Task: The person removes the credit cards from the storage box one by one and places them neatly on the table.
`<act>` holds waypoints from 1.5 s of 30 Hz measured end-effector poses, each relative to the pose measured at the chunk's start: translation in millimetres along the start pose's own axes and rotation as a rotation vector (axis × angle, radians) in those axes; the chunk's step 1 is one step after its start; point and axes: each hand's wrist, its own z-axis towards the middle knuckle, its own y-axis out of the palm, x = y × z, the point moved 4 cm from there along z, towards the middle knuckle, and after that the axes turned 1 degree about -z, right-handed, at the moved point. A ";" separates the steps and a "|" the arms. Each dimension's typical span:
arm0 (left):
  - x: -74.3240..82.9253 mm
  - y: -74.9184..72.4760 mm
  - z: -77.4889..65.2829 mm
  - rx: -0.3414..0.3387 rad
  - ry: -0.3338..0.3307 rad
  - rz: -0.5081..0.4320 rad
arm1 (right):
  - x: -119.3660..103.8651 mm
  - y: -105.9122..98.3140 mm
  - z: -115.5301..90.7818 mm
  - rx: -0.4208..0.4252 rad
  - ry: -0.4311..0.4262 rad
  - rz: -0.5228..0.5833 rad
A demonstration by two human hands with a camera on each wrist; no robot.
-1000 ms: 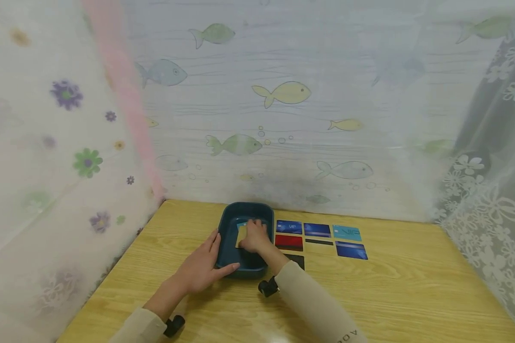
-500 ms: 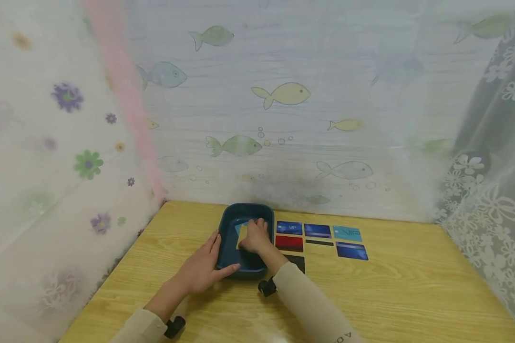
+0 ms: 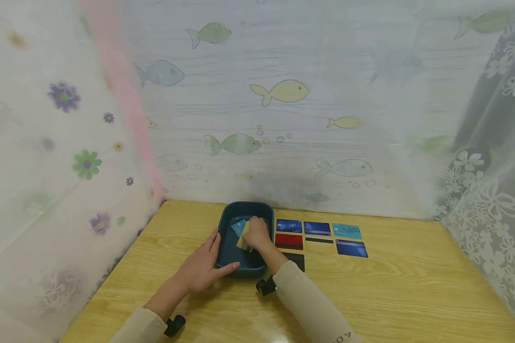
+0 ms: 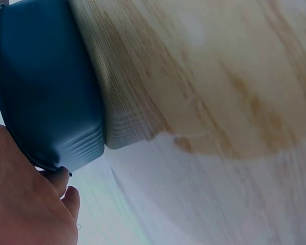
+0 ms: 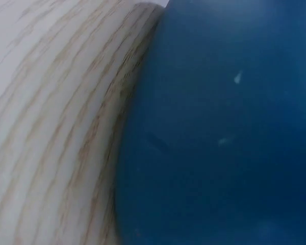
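Note:
A dark blue-green plastic tray (image 3: 224, 243) stands on the wooden table. My left hand (image 3: 197, 267) rests on its near left corner, fingers fairly straight along the left side and thumb lying over the front rim. In the left wrist view, fingertips (image 4: 69, 196) touch the rim. Inside the tray, my right hand (image 3: 256, 236) pinches a gold card (image 3: 242, 243), which is tilted. A light blue card (image 3: 238, 226) lies in the tray beside it. The right wrist view shows the tray's outer wall (image 5: 214, 132) close up, with the right hand hidden.
Right of the tray, cards lie in rows: a blue VIP card (image 3: 289, 226), dark blue card (image 3: 317, 228), teal card (image 3: 347, 231), red card (image 3: 289, 241), pale card (image 3: 319, 245) with a dark stripe, and blue card (image 3: 352, 248). My right sleeve partly covers a black card (image 3: 298, 261).
My right hand has lifted and turned the gold card, baring more of the light blue card beside it. My left hand and the tray have stayed put.

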 end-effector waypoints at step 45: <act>-0.8 -0.6 0.1 0.017 0.011 0.007 | -8.1 -45.5 -41.3 -0.076 -0.085 0.294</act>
